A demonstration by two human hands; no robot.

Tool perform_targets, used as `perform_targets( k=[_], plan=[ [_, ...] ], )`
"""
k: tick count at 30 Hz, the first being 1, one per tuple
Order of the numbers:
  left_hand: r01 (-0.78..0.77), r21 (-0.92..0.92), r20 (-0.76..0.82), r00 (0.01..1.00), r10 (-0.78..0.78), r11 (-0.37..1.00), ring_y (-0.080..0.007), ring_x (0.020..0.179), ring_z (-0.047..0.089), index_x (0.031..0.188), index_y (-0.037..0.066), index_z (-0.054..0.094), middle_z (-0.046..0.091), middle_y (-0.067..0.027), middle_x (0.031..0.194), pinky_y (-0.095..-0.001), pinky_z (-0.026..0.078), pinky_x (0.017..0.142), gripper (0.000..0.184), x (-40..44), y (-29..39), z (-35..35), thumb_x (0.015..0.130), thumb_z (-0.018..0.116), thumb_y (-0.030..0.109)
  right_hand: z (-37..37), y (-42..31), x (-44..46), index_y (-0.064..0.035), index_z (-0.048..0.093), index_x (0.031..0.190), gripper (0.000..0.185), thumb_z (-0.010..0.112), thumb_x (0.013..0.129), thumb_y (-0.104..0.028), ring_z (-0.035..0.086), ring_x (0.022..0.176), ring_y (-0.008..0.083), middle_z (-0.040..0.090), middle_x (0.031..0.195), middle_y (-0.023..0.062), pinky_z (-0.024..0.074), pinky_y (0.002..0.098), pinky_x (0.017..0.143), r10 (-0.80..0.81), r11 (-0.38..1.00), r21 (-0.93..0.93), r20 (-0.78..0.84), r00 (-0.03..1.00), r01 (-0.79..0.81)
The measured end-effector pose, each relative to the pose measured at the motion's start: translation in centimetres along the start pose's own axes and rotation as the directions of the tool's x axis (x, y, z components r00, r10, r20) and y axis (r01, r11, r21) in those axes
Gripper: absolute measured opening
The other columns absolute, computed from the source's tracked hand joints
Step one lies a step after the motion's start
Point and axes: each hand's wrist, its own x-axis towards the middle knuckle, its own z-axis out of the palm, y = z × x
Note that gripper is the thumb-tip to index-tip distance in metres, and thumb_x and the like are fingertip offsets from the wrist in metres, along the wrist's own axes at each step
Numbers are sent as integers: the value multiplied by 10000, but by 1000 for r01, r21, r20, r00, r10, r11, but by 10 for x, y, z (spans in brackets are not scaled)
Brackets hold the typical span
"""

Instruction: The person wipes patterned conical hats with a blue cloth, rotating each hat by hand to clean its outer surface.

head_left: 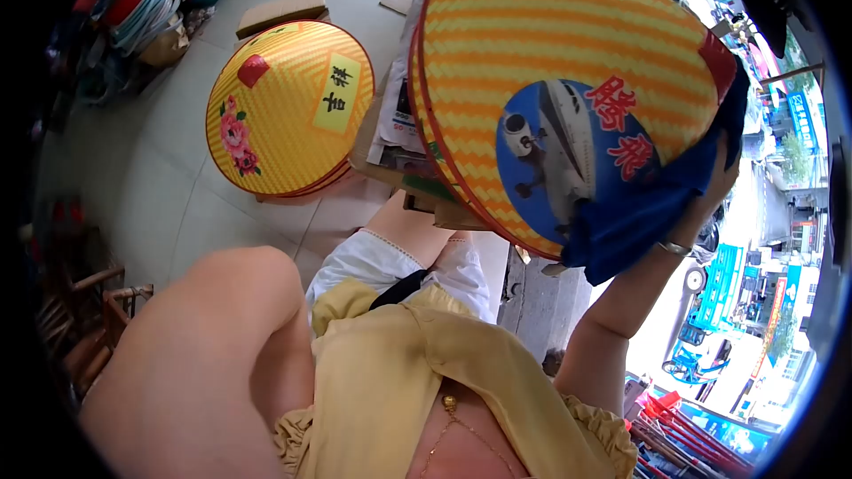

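Note:
My right hand (723,173), with a bracelet at the wrist, grips a bunched blue cloth (635,213) at the right edge of a large conical hat (559,44). The cloth lies against the hat's surface and covers part of its lower right side; some of my fingers are hidden. Yellow and orange stripes cover this hat, with red characters and a round blue picture of a train and spacecraft. More rims show beneath it, like a stack. My left arm is bent at the lower left, and its hand is out of view.
Another stack of yellow conical hats (288,106) with flowers and a character label sits on the left. Cardboard (282,13) lies behind it. Colourful basins (133,0) are piled at the upper left, wooden chairs (102,319) stand lower left. A street with a blue vehicle (714,288) shows at right.

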Motion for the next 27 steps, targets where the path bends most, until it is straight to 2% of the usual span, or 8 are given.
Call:
perform_targets(
  k=[6,7,13,17,20,21,23,27],
  plan=[
    [0,5,-2,1000,0,1000,-252,788,609,842,112,541,602,-90,834,-565,419,931,62,2,-1,-1,844,583,157,2,-1,-2,37,562,1208,465,617,879,-287,565,1066,247,611,1159,181,390,326,962,41,996,-76,-64,997,-46],
    [11,12,-8,1000,-11,1000,-250,790,608,841,111,537,601,-91,834,-567,415,936,63,3,-2,-2,849,580,157,5,-4,-3,35,563,1211,457,612,880,-278,564,1066,242,610,1163,179,393,321,958,37,999,29,-15,999,-36],
    [25,16,-63,998,-24,1000,-239,799,603,833,109,516,592,-98,835,-577,391,969,80,1,-5,-5,879,564,155,1,1,-6,47,563,1209,451,616,883,-260,567,1050,219,613,1166,161,402,307,945,45,998,49,-42,998,-43],
    [80,116,-323,946,-39,990,-232,806,600,828,108,502,586,-102,836,-584,374,990,98,-23,-12,-16,898,553,154,4,-6,-7,43,561,1220,454,639,875,-242,567,1047,216,616,1159,159,400,319,954,37,998,51,-76,996,-33],
    [320,250,-747,664,-29,914,-226,810,597,824,107,491,582,-106,837,-589,362,1007,114,-80,-36,-29,913,545,154,11,-41,-22,31,567,1221,438,638,874,-227,570,1064,217,620,1154,165,397,321,960,9,999,-50,-99,995,-14],
    [399,239,-846,534,-12,885,-259,968,606,979,98,529,609,-123,1009,-561,358,1024,114,-102,-47,-35,914,556,188,15,-57,-27,29,572,1213,427,637,874,-223,571,1070,216,622,1151,165,396,320,961,30,999,-10,-118,993,-31],
    [538,53,-976,205,-70,841,-274,1145,525,1241,104,414,509,-124,1238,-510,377,1039,391,-147,-63,-34,908,578,230,11,-51,-26,31,579,1189,380,625,876,-179,564,1073,186,629,1144,132,394,311,964,-16,1000,-24,-82,996,14],
    [475,-243,-943,88,-320,846,-298,1144,545,1319,85,373,486,-137,1285,-472,453,994,500,-174,-88,-34,905,600,248,14,-58,-26,33,564,1207,381,613,881,-159,561,1075,180,631,1124,120,391,298,968,4,974,227,-39,999,5]
  ],
)
